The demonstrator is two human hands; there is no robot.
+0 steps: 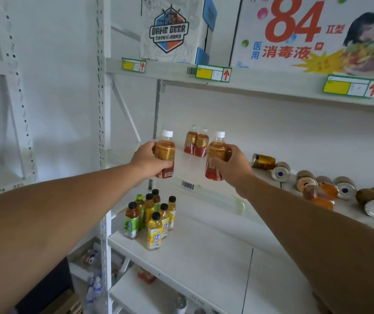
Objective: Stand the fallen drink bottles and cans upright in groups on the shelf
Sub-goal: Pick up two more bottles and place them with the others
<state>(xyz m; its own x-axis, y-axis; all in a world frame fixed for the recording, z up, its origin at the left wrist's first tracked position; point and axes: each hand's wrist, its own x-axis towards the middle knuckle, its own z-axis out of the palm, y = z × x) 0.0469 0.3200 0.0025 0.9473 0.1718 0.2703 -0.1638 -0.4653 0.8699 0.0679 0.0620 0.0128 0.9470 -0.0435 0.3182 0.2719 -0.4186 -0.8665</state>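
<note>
My left hand [146, 160] grips an upright amber tea bottle [166, 148] with a white cap and red label, held at the front of the middle shelf [190, 168]. In my right hand [233, 167] is a second such bottle [216, 152], also upright. Behind and between them, two matching bottles [196, 142] stand together on the shelf. To the right, several fallen cans [281, 171] lie on their sides, with a fallen orange bottle [323, 196] among them.
A group of yellow and green tea bottles [153, 217] stands on the shelf below. The top shelf carries a beer carton [170, 30] and a disinfectant carton [312, 35]. A white upright post [102, 132] borders the shelves on the left. More bottles sit low down [94, 288].
</note>
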